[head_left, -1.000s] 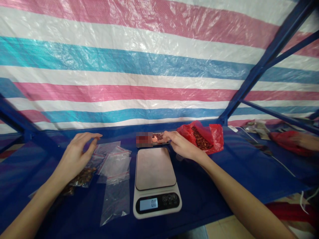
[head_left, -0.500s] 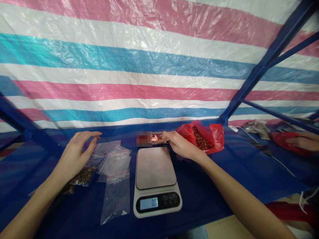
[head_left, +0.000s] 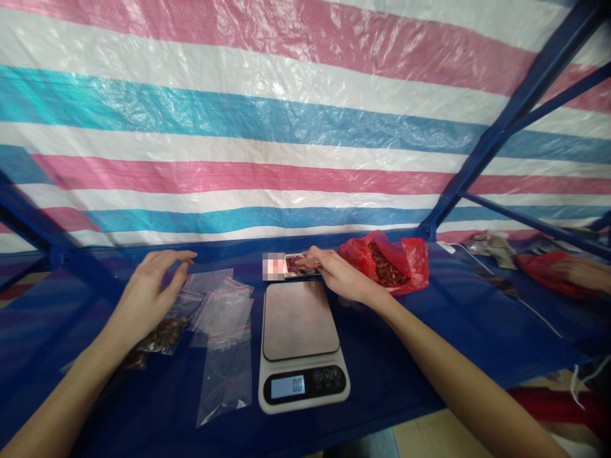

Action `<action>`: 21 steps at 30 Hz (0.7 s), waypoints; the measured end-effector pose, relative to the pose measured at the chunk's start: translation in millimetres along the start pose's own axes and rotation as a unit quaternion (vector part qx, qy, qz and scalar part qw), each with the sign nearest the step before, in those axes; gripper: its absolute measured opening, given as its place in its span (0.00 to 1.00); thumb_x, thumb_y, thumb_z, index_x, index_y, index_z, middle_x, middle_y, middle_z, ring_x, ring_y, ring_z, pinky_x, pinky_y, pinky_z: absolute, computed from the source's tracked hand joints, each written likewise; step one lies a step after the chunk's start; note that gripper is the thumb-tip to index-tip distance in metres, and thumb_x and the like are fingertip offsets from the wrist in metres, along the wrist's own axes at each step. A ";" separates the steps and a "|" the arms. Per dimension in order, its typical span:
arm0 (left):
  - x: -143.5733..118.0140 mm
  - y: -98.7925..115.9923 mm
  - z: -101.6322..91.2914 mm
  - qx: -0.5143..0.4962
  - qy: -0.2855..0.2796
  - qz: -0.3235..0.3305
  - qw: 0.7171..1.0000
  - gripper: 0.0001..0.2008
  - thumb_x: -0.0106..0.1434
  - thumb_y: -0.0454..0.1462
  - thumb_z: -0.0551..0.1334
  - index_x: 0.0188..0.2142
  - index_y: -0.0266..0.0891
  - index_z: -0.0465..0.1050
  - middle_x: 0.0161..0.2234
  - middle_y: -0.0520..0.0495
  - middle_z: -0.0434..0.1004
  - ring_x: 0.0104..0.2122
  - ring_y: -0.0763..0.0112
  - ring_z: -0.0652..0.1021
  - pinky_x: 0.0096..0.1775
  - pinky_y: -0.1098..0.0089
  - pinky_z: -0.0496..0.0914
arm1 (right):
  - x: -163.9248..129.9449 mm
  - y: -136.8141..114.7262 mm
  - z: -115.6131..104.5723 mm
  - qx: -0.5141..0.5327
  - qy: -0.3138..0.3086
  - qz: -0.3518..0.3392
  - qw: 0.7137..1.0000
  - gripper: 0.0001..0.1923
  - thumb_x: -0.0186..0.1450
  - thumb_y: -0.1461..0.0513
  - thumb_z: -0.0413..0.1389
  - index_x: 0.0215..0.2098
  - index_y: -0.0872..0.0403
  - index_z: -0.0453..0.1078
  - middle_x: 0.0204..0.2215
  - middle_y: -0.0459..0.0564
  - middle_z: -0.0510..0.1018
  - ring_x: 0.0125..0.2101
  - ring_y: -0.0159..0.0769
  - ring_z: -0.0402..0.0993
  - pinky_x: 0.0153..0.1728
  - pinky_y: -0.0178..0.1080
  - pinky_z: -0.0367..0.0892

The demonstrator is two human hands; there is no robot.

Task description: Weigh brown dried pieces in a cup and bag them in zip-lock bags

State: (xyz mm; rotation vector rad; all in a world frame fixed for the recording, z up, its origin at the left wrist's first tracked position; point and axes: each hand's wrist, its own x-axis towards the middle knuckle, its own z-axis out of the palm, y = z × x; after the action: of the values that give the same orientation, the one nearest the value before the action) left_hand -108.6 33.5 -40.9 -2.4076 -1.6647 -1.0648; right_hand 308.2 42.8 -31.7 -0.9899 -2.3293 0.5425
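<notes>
My left hand [head_left: 155, 286] hovers at the left, thumb and fingers apart and nothing in them. Below it are clear bags of brown pieces [head_left: 165, 334], partly hidden by the hand and forearm. Several flat zip bags [head_left: 226, 356] overlap to its right. My right hand [head_left: 337, 270] reaches behind the scale with its fingertips on the lit screen of a phone [head_left: 291, 266] lying flat; it touches the phone without gripping it. Part of the screen is blurred out. A white kitchen scale [head_left: 301, 321] stands in the middle, its plate bare and its display reading 0.0.
A crumpled red plastic bag [head_left: 415, 264] of brown pieces lies open beyond my right wrist. Blue metal posts [head_left: 477, 159] and a striped tarp [head_left: 267, 140] enclose the blue tabletop [head_left: 468, 324]. Another person's hand [head_left: 585, 270] is at a red bag at far right.
The picture on the phone screen has changed, and my right fingers have shifted slightly over it. My left hand stays nearly still. The scale still reads 0.0.
</notes>
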 end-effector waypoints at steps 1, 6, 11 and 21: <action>0.2 0.1 -0.1 -0.001 -0.002 -0.001 1.000 0.19 0.73 0.48 0.55 0.51 0.41 0.78 0.47 0.42 0.84 0.51 0.52 0.78 0.57 0.55 0.70 | 1.8 0.2 2.0 -0.008 -0.006 -0.001 1.000 0.19 0.63 0.77 0.46 0.44 0.51 0.66 0.46 0.53 0.82 0.48 0.45 0.77 0.52 0.47 0.68; 0.2 -2.1 0.7 -0.003 0.003 0.004 1.000 0.19 0.73 0.48 0.55 0.51 0.40 0.78 0.47 0.41 0.84 0.51 0.52 0.78 0.57 0.54 0.70 | 8.0 6.6 9.1 -0.046 -0.045 0.020 0.998 0.17 0.65 0.75 0.47 0.45 0.51 0.65 0.45 0.55 0.82 0.48 0.47 0.78 0.51 0.48 0.71; -0.5 -1.8 -0.1 -0.001 -0.004 -0.002 1.000 0.19 0.73 0.47 0.55 0.50 0.40 0.78 0.47 0.41 0.84 0.51 0.52 0.78 0.56 0.54 0.70 | 6.3 6.9 -7.2 0.031 0.011 0.010 0.999 0.14 0.68 0.72 0.48 0.46 0.48 0.60 0.57 0.57 0.82 0.60 0.47 0.77 0.60 0.53 0.70; -0.9 0.2 2.7 -0.020 -0.032 0.021 0.999 0.14 0.68 0.38 0.54 0.42 0.42 0.79 0.44 0.44 0.83 0.48 0.54 0.78 0.53 0.55 0.70 | -26.9 19.8 -51.4 0.009 0.140 0.002 0.990 0.24 0.60 0.74 0.46 0.50 0.50 0.68 0.51 0.53 0.81 0.56 0.44 0.77 0.60 0.52 0.67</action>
State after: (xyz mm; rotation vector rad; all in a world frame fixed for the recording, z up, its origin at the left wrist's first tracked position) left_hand -107.2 33.7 -43.4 -2.5142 -1.6194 -1.0355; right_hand 366.2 43.2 -11.8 -0.9929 -2.0709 0.3968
